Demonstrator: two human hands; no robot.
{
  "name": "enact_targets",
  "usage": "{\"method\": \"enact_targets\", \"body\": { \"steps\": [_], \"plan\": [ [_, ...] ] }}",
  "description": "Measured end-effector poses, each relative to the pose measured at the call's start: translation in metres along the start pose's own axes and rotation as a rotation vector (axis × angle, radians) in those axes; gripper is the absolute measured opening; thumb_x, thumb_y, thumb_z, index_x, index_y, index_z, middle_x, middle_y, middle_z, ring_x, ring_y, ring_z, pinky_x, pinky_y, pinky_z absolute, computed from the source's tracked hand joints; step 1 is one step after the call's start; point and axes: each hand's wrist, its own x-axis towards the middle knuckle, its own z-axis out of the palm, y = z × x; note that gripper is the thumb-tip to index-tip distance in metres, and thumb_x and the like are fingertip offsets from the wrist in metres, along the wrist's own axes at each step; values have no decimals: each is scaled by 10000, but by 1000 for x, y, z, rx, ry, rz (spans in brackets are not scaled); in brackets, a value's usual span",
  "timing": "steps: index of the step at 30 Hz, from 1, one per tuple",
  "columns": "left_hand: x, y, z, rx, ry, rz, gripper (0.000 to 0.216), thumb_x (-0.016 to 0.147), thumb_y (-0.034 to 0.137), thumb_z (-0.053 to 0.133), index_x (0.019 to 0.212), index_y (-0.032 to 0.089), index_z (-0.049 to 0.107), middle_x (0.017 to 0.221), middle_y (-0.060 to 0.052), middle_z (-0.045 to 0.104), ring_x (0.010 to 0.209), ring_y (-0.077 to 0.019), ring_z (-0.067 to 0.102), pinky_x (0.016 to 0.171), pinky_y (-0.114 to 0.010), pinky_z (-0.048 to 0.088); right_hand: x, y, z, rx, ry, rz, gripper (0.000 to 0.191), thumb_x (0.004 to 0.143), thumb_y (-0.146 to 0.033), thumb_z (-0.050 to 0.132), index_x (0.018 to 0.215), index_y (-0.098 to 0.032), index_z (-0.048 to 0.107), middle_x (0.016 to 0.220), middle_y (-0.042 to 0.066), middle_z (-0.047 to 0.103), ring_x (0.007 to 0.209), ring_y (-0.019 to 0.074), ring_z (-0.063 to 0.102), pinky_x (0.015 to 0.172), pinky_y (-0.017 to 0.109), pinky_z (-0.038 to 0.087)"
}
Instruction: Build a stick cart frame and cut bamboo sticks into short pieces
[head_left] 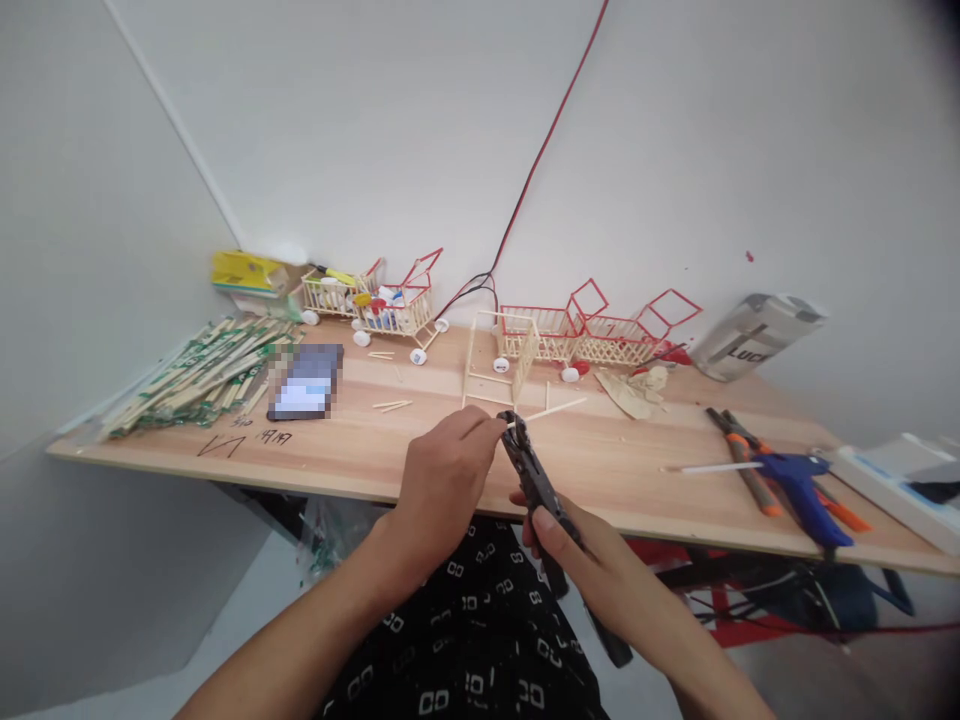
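My left hand (442,475) is closed in a pinch on a thin wooden stick (551,408) that points right over the wooden table (420,450). My right hand (581,555) grips the handles of black pliers (529,475), whose jaws meet the stick next to my left fingertips. Both hands hover at the table's front edge, above my lap. A bare stick frame (499,370) stands just behind the hands.
Stick carts with white wheels (375,305) and red-and-wood fence pieces (600,335) line the back. A pile of wrapped chopsticks (199,375) and a phone (306,382) lie left. A blue glue gun (799,485), orange-handled pliers (750,465) and a silver box (754,335) sit right.
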Motion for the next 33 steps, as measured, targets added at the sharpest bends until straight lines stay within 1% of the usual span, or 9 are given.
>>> {"method": "enact_targets", "body": {
  "steps": [3,6,8,11,15,18,24,28,33],
  "plan": [
    [-4,1,3,109,-11,65,202,937,150,438,1034,150,615,957,-77,659,881,-185,617,766,-309,529,3,-2,1,-31,1,-16,559,918,-597,366,1230,-197,603,1098,114,666,1018,265,606,936,428,442],
    [-7,1,4,169,-5,105,200,926,135,443,1032,123,612,971,-100,658,890,-208,615,750,-325,539,5,-2,2,-44,-6,-16,565,924,-597,345,1218,-185,597,899,88,663,940,252,610,880,404,464],
    [-9,0,5,180,2,107,200,923,132,449,1038,118,612,971,-101,656,898,-211,612,756,-327,540,5,-2,2,-39,-14,-23,555,927,-595,343,1193,-181,601,826,69,640,914,243,607,869,391,465],
    [-11,-1,6,178,15,106,192,918,131,467,1040,120,615,967,-91,654,895,-207,610,759,-326,540,5,-1,3,-27,-23,-22,531,925,-595,351,1140,-183,608,838,67,638,937,241,604,882,389,459],
    [-11,-2,4,185,36,100,184,916,126,475,1019,127,627,942,-76,659,869,-196,611,754,-327,541,6,2,2,8,-39,-24,514,919,-609,344,859,-184,626,1017,109,655,1055,255,579,928,394,438],
    [-11,-2,2,202,58,106,187,921,128,468,1012,124,632,930,-76,662,861,-195,612,744,-325,541,8,2,3,23,-52,-15,503,919,-610,342,777,-192,585,1084,114,651,1048,248,583,923,398,438],
    [-12,-2,2,208,57,138,182,915,115,475,1016,99,626,946,-85,662,868,-200,609,758,-320,535,8,-3,5,-5,-46,-57,474,924,-596,342,746,-205,540,931,89,650,998,244,584,885,382,440],
    [-13,-3,2,205,58,141,186,914,108,470,1019,95,623,948,-87,657,864,-200,603,751,-318,529,9,-5,7,-5,-27,-65,489,930,-595,327,719,-200,523,924,85,645,926,224,588,832,349,447],
    [-14,-1,1,199,22,118,184,920,124,460,981,109,633,916,-84,653,855,-200,595,731,-317,523,10,-3,9,-8,-26,-65,482,934,-592,325,786,-191,548,792,51,620,783,188,570,706,300,439]
  ]
}}
